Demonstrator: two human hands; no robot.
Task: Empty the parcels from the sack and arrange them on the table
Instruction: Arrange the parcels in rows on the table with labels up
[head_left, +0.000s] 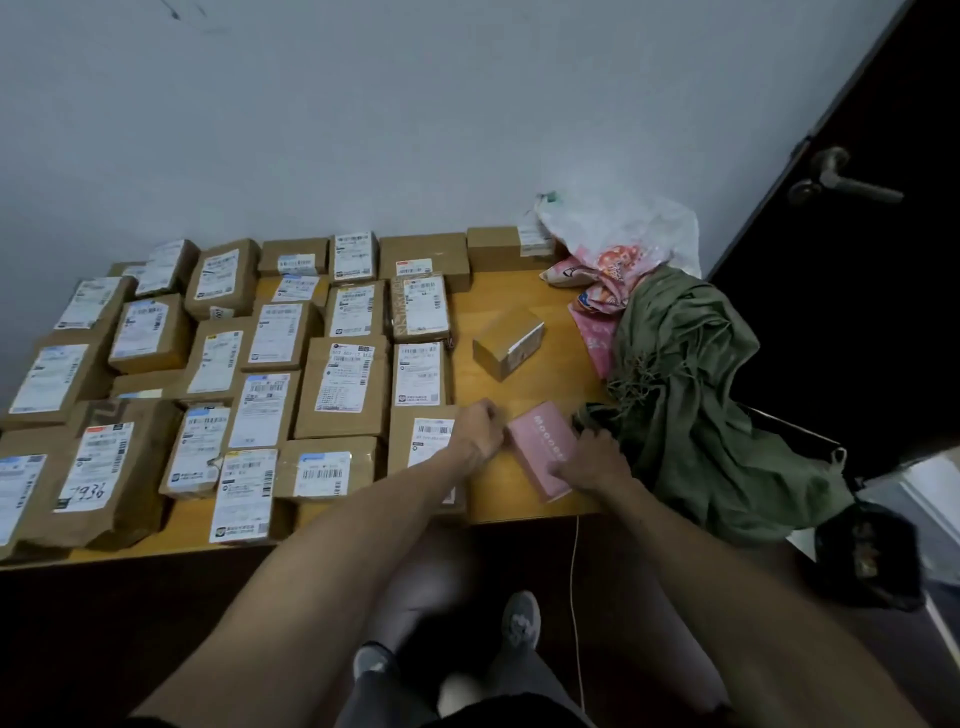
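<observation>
- Squaring up the pink parcel (540, 447) looks like the step in hand. It lies flat on the counter (519, 389) near the front edge, between your two hands.
- Left hand (475, 431): fingers curled, at the parcel's far-left corner. It's blurred, so I cannot tell whether it pinches the corner or only touches it.
- Right hand (592, 462): on the near-right part of the parcel, fingers bent over the long right edge, gripping it.
- Key relation: the parcel's long axis runs away from you, with the near end swung a little to the right. The row it probably joins is on its left, where a labelled brown parcel (431, 441) sits just beside it, partly under your left forearm.
- Likely move: go leftward with a small twist to line the parcel up. Your right hand is on the outer side, so it does the pushing. Your left hand sits in the gap and probably has to clear first.
- The green sack (691, 389) is slumped on the right end of the counter, just beside your right hand. I can't see what's inside it.
- A small brown box (508, 340) stands alone further back, askew and apart from the rows of parcels (234, 364). It probably needs aligning too.
</observation>
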